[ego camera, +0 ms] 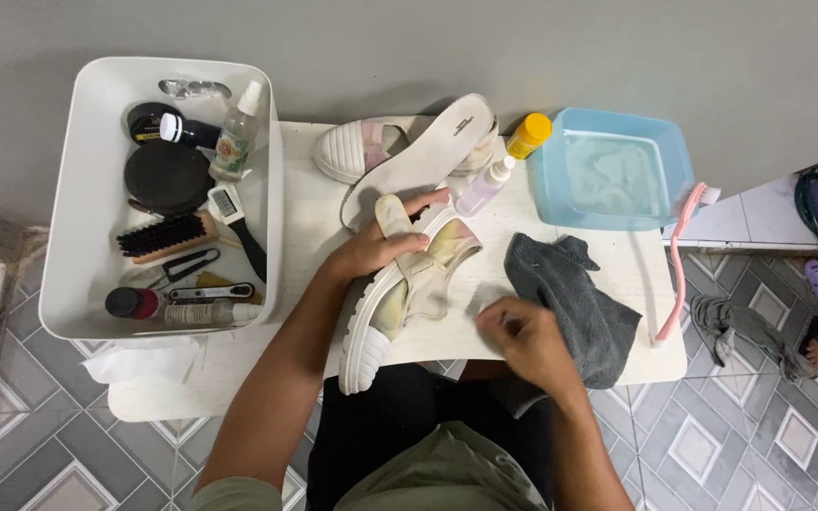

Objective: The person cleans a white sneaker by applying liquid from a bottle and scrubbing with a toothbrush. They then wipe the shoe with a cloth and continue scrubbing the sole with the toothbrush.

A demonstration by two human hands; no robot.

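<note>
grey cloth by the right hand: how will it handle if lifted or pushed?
Probably floppy: the grey cloth lies crumpled in soft folds, one end draping off the table edge. Likely light and would bunch rather than slide if pushed. Unlikely to slip, roll or tip; the right hand rests at its edge while the left hand steadies the sandal.

A small white bench (608, 270) is seen from above. Laid on it are a white tub (73, 208) of brushes and bottles, two pale sandals (400, 293) (357, 149), a grey cloth (570, 289), a blue water basin (679, 161), two small bottles (528, 134) (485, 186) and a pink brush (679, 255).
</note>
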